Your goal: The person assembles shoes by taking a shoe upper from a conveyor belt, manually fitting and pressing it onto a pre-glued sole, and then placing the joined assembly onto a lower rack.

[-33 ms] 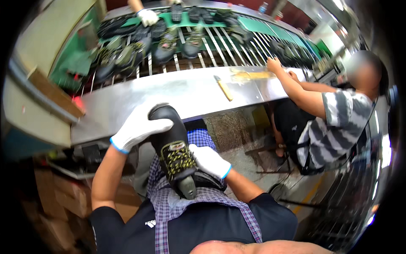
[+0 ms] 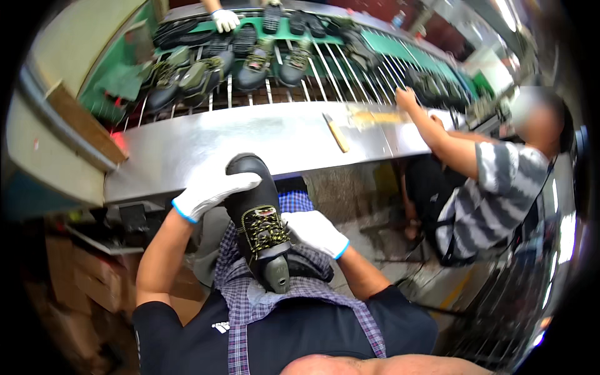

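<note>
A black lace-up shoe (image 2: 261, 215) with yellow-flecked laces is held in front of my chest, its toe pointing at the bench. A grey shoe last (image 2: 275, 274) with a small hole sticks out of its collar. My left hand (image 2: 219, 192), in a white glove with a blue cuff, grips the toe end from the left, thumb lying across the top. My right hand (image 2: 315, 233), gloved the same way, holds the shoe's right side near the laces; its fingertips are partly hidden. The sole faces away from view.
Ahead runs a metal bench (image 2: 250, 134) with a wooden-handled knife (image 2: 337, 134) on it. Beyond, a rack of metal bars (image 2: 325, 69) carries several shoes and soles. A co-worker (image 2: 494, 181) sits at right; another person's gloved hand (image 2: 225, 20) reaches in at the far side.
The view has shifted slightly, so the bench and rack sit a little differently in it. The shoe stays in both my hands, turned slightly. The far gloved hand has moved a little.
</note>
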A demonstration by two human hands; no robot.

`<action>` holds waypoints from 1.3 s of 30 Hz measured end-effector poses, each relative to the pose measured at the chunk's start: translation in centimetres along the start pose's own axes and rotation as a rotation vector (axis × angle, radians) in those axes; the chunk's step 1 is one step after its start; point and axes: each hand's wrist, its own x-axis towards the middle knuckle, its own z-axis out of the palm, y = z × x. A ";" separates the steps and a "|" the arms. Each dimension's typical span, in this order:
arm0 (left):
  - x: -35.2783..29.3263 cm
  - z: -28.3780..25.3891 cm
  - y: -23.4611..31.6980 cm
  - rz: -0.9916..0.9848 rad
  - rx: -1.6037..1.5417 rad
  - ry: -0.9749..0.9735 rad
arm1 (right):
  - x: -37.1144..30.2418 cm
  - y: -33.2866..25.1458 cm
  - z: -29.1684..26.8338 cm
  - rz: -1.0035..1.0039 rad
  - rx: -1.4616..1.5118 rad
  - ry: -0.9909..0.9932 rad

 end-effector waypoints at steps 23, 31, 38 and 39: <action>-5.2 10.9 -8.9 0.863 0.533 0.656 | 6.8 1.4 -13.9 -0.113 0.525 -0.007; -3.6 9.8 -8.5 0.801 0.356 0.559 | 7.3 1.1 -14.4 -0.138 0.596 -0.057; -3.1 10.9 -11.2 0.696 -0.052 0.652 | 9.5 -0.3 -14.8 -0.201 0.474 -0.098; -2.8 11.8 -13.0 0.579 -0.167 0.709 | 9.9 -1.0 -15.0 -0.214 0.371 -0.142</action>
